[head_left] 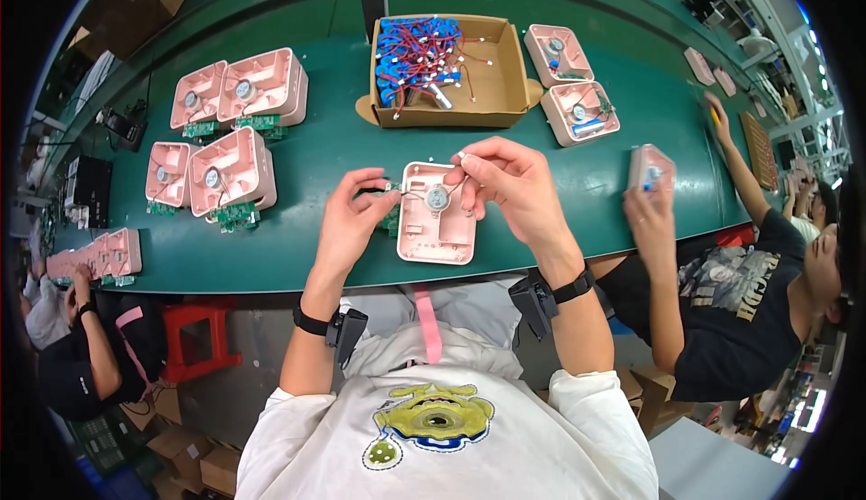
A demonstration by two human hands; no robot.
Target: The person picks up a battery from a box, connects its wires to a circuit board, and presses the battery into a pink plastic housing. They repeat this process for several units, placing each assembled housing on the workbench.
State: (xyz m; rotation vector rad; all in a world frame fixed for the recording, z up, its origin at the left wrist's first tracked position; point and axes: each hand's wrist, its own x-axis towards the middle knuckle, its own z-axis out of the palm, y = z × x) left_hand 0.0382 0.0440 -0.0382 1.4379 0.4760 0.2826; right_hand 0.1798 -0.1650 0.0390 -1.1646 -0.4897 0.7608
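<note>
A pale pink plastic housing (415, 245) lies open side up on the bench in front of me. A round speaker (437, 198) sits inside it, with thin wires running from it. At the housing's left edge, my left hand (354, 220) has its thumb and fingers closed on a green circuit board (391, 222), mostly hidden behind them. My right hand (510, 189) is above the housing's upper right, pinching a small white connector (461, 155) between thumb and index finger. The connector's lead is partly covered by the fingers.
A cardboard box (496, 112) of blue batteries with red and black leads stands ahead. Pink housings (293, 94) with boards sit left, and two more (580, 134) stand right. Beyond, a co-worker's hand (651, 216) holds another housing. A red stool (194, 342) is below left.
</note>
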